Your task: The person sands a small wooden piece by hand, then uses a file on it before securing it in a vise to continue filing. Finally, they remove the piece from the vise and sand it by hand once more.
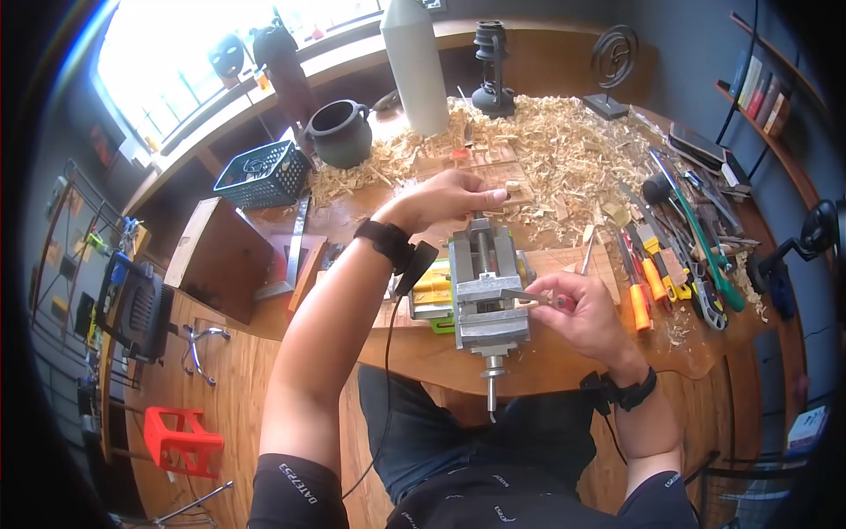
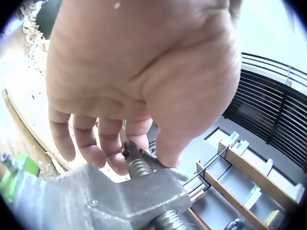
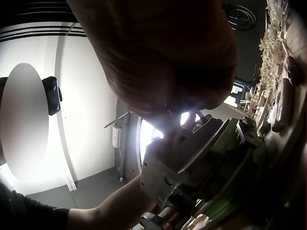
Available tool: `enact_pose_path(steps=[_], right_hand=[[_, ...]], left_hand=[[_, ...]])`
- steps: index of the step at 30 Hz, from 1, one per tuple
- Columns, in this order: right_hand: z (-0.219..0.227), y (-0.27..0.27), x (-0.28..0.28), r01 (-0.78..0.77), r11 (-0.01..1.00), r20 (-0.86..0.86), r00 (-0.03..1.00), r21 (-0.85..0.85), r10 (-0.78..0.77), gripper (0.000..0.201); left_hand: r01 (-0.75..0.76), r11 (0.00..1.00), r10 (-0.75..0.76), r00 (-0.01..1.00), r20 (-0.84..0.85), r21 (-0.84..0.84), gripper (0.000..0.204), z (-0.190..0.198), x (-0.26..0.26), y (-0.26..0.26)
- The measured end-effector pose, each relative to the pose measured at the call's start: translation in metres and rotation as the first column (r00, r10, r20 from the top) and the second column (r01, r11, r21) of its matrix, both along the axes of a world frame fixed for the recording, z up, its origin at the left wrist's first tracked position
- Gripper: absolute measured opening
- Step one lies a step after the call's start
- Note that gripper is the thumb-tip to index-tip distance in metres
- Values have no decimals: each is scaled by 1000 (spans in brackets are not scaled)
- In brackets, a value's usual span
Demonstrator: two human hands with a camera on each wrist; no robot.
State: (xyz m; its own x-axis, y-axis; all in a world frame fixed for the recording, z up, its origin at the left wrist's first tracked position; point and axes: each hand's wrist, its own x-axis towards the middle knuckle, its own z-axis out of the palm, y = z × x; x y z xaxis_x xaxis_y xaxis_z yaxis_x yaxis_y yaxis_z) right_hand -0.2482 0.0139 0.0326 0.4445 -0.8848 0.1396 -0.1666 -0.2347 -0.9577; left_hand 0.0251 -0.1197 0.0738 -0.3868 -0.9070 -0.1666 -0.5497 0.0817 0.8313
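Taking the vise [image 1: 490,286] as the centre of your clock face in the head view, the red stool [image 1: 183,441] stands on the floor at 8 o'clock. The wooden box [image 1: 207,251] is at 9, and the blue-green basket [image 1: 269,181] sits at 10. Between 10 and 11 you have the dark pot [image 1: 341,141]. A tall pale bottle [image 1: 414,75] stands at 11, beyond your left hand [image 1: 445,201].

That hand reaches over the far end of the vise. Its fingers bend loosely downward around the tip of the vise screw [image 2: 136,160], thumb on the opposite side; you cannot tell from these views whether they grip it.

The lantern [image 1: 493,75] stands at 12 and the wood shavings [image 1: 564,145] spread over the table [image 1: 379,348] from about 11 to 2. Your right hand [image 1: 582,317] is just beside the vise, toward 4 o'clock. Its fingers are closed in a pinch around the small knife [image 1: 518,294], whose blade points toward 9 over the top of the vise. A red spot shows between those fingers. Farther out at 3, well apart from your hand, lie the orange-handled tools [image 1: 653,279].
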Motion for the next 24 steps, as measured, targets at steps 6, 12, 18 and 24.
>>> enact_pose_path(steps=[6, 12, 18, 24], right_hand=[[3, 1, -1, 2, 1000, 2, 1000, 0, -2, 18], [6, 2, -1, 0, 999, -39, 999, -34, -2, 18], [2, 1, -1, -1, 1000, -3, 1000, -7, 1, 18], [8, 2, 0, -1, 1000, -34, 999, -14, 1, 17]], left_hand=[[31, 993, -27, 999, 37, -112, 44, -1, -2, 5], [-120, 960, 122, 993, -11, -254, 41, -7, 16, 11], [-166, 960, 197, 973, 118, -227, 52, -22, 36, 13], [-140, 932, 209, 961, 179, -335, 43, -23, 26, 11]])
